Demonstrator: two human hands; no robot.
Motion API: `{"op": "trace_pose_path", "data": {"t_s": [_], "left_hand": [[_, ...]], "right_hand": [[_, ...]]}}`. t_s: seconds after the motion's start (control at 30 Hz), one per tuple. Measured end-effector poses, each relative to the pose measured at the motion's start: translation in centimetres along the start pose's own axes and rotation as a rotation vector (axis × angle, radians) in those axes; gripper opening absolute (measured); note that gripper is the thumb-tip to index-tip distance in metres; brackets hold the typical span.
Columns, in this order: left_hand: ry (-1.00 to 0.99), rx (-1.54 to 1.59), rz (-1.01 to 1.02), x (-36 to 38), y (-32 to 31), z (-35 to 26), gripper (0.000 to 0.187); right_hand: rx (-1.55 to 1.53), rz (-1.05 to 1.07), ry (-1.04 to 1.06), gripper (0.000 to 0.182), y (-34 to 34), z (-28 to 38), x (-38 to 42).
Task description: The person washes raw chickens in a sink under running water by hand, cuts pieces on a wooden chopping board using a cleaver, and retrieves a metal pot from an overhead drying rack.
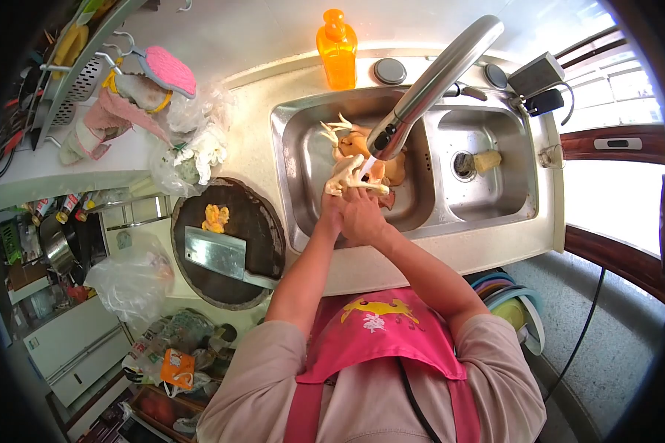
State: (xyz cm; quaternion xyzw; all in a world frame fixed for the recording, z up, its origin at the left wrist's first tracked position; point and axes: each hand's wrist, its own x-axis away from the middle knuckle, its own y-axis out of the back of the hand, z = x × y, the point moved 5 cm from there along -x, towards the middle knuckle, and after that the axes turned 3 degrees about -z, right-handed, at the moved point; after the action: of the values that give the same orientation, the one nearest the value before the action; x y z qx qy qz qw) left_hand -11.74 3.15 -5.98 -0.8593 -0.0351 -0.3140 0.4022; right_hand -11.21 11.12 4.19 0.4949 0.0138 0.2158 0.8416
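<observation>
In the silver steel sink, near its front edge, left hand and right hand are clamping fingers on a yellowish plucked chicken.

The chicken is pale cream at the feet and orange-tan along its body, against the silver-grey sink. A bright orange bottle stands out against the cream table. The apron is hot pink (a yellow figure and white marks decorate it), and the sleeves are dull beige-pink. A silver cleaver and a yellow-orange lump contrast with the dark brown board.
</observation>
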Motion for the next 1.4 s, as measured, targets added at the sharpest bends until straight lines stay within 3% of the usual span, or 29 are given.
{"op": "trace_pose_path", "data": {"t_s": [0.07,0.17,0.27,0.37,0.5,0.6,0.73,0.8,0.83,0.87,0.93,1.13,1.2,1.23,1.3,1.4], "left_hand": [[0.057,-0.032,-0.100,0.9,1.0,0.1,0.042],[0.274,-0.034,-0.334,2.0,2.6,0.4,0.046],[0.322,-0.100,-0.368,2.3,5.4,0.9,0.050],[0.289,-0.139,-0.296,2.5,6.3,0.1,0.050],[0.251,-0.341,-0.382,4.6,6.0,-3.1,0.052],[0.172,-0.502,-0.464,4.0,5.3,-3.8,0.051],[0.129,-0.524,-0.375,3.3,3.3,-3.6,0.067],[0.047,-0.435,-0.266,3.7,2.0,-2.8,0.071],[0.009,-0.481,-0.288,4.4,1.7,-2.8,0.070],[-0.036,-0.531,-0.304,4.9,1.3,-3.0,0.070],[-0.113,-0.611,-0.336,5.9,0.2,-4.0,0.065],[-0.281,-0.737,-0.426,8.1,-2.3,-7.0,0.046],[-0.335,-0.745,-0.422,8.3,-2.6,-7.7,0.040],[-0.305,-0.668,-0.444,8.6,-3.0,-7.6,0.034],[-0.361,-0.801,-0.404,8.9,-3.1,-7.0,0.031],[-0.428,-0.793,-0.452,9.4,-4.0,-6.5,0.029]], "right_hand": [[-0.284,-0.116,-0.060,0.035,0.2,-1.4,-0.6],[-0.298,0.000,-0.256,0.033,1.5,-3.1,-2.4],[-0.643,-0.260,-0.368,0.028,-5.7,-9.7,-4.5],[-1.193,-0.218,-0.700,0.023,-7.6,-13.9,-3.9],[-1.663,-0.060,-0.747,0.015,-3.8,-12.9,-1.6],[-1.804,-0.012,-0.609,0.015,-2.9,-12.7,-1.5],[-1.922,0.073,-0.555,0.018,-2.1,-13.2,-1.4],[-1.934,0.077,-0.726,0.027,-1.5,-12.3,-1.2],[-1.940,0.146,-0.715,0.032,-1.7,-12.1,-1.5],[-1.942,0.214,-0.702,0.037,-1.8,-11.7,-1.7],[-1.932,0.450,-0.480,0.047,-2.5,-11.3,-2.1],[-1.955,0.443,-0.501,0.051,-3.8,-9.5,-2.0],[-1.898,0.370,-0.535,0.050,-3.8,-9.4,-2.4],[-1.763,0.351,-0.570,0.048,-4.2,-9.8,-2.5],[-1.490,0.314,-0.636,0.045,-4.7,-10.1,-2.3],[-1.575,0.208,-0.684,0.040,-4.7,-9.5,-1.9]]}}
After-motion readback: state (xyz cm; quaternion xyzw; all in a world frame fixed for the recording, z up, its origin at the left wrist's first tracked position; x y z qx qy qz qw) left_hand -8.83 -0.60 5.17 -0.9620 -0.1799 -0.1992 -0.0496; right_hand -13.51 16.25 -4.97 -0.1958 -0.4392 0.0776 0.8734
